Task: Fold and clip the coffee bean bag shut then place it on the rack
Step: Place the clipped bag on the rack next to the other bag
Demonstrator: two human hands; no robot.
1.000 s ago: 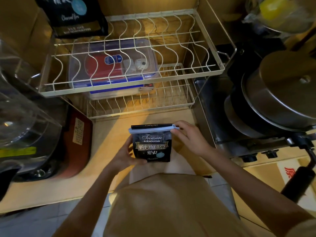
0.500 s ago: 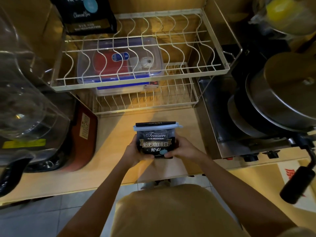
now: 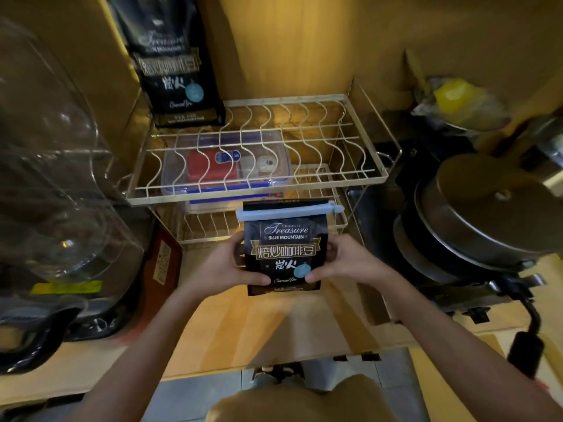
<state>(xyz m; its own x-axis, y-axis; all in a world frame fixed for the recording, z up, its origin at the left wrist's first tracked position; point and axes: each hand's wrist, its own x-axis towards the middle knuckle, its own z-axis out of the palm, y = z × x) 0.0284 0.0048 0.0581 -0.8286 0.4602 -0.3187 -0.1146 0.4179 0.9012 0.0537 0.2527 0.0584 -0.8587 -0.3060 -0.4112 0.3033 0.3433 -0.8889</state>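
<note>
I hold a black coffee bean bag (image 3: 285,245) upright above the wooden counter, in front of the rack. Its top is folded over and a pale blue clip (image 3: 286,212) runs across the fold. My left hand (image 3: 227,263) grips the bag's left side and my right hand (image 3: 341,260) grips its right side, thumbs on the front. The white wire rack (image 3: 259,190) stands just behind the bag, with two tiers. A second, taller black coffee bag (image 3: 175,68) stands on the rack's upper tier at the back left.
A clear lidded box (image 3: 225,166) with a red item sits under the upper tier. A large clear glass vessel (image 3: 54,184) fills the left side. Stacked metal pots with a lid (image 3: 487,214) stand right, a black handle (image 3: 527,345) jutting toward me.
Both hands have lifted the clipped bag up and forward toward the rack. My right hand moved from the clip's end down to the bag's side. My view tilted upward.
</note>
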